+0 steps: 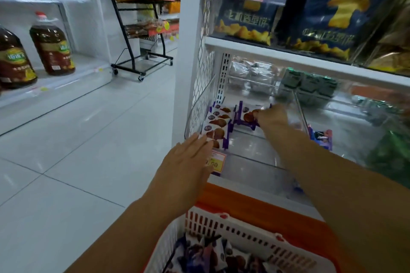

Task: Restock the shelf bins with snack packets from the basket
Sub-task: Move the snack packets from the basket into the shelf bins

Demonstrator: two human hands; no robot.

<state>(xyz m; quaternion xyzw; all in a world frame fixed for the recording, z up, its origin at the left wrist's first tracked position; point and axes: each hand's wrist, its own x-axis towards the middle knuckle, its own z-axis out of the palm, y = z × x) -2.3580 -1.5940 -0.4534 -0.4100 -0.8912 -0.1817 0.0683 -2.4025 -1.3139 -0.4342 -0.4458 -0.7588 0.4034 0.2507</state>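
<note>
A white plastic basket (250,231) with several purple-and-white snack packets (213,255) sits at the bottom of the view. In the clear shelf bin (248,146) a row of the same packets (218,123) stands at the left. My left hand (188,162) has straight fingers that touch the front packet of that row. Deeper in the bin, my right hand (271,116) pinches a purple-and-white snack packet (247,115) held upright.
A price tag (216,163) hangs on the bin's front. Blue chip bags (332,11) fill the shelf above. Grey and green packets (308,84) lie in bins behind. Oil bottles (52,44) stand on a left shelf; a black wheeled rack (142,29) stands across the tiled aisle.
</note>
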